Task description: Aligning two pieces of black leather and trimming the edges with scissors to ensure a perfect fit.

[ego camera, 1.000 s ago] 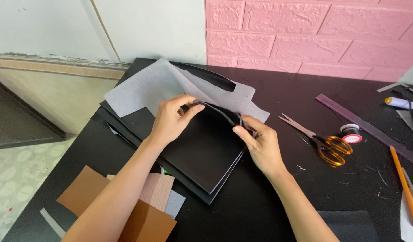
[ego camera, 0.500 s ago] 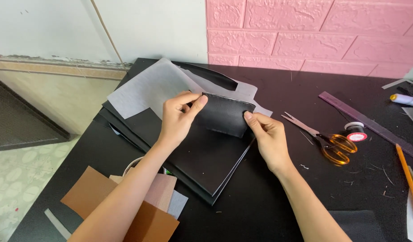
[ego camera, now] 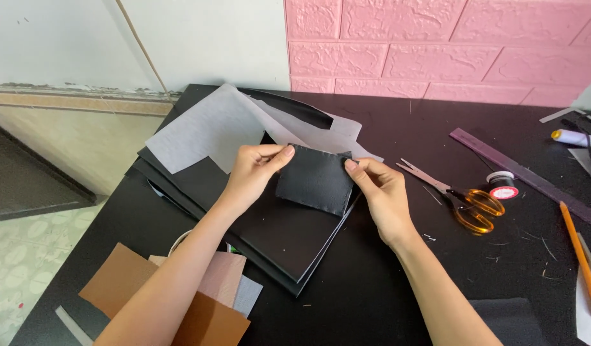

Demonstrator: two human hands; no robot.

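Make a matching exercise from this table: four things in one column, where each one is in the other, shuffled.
Things:
1. dark patch
2. scissors
3. brown sheets
4. pencil

Places:
A. near the table's right edge
B. pinched between left hand and right hand
C. at the near left corner, under the left forearm
D. right of the right hand, beside a thread spool

Pairs: 1-B, 2-D, 3-C, 4-A

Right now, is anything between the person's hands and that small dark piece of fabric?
Nothing visible. The left hand pinches the dark fabric piece at its upper left corner, and the right hand grips its right edge. Both touch it directly, holding it above the stack of black sheets.
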